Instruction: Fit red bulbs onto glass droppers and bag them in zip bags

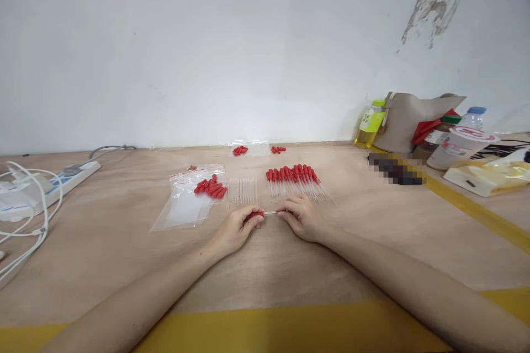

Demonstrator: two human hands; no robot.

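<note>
- So the left hand (pixel 240 226) is just in front of the row of bare tubes (pixel 243 192), grip pinching one red bulb (pixel 256 214).
- Right hand (pixel 304 219) is in front of that row and off to its right, grip closed on one clear tube (pixel 270 212) lying sideways between both hands.
- Held bulb and tube are near the row's right end, on its front side, over the worktop (pixel 265 270).
- My take: looks like a bulb-on-tube fit, so line both up dead straight, pinch the tube close to the join, and ease it with a small twist. Bending would probably snap something that thin.
- Counts are ballpark, cos small stuff overlaps and blurs: about ten bare tubes in the row, maybe twenty capped tubes (pixel 295 174) right of it.
- Left of the row: around ten loose bulbs (pixel 214 187) on at least two plastic bags (pixel 176 209).
- Behind the row: two little piles, the left pile (pixel 239 150) and right pile (pixel 278 150), a handful of bulbs each.
</note>
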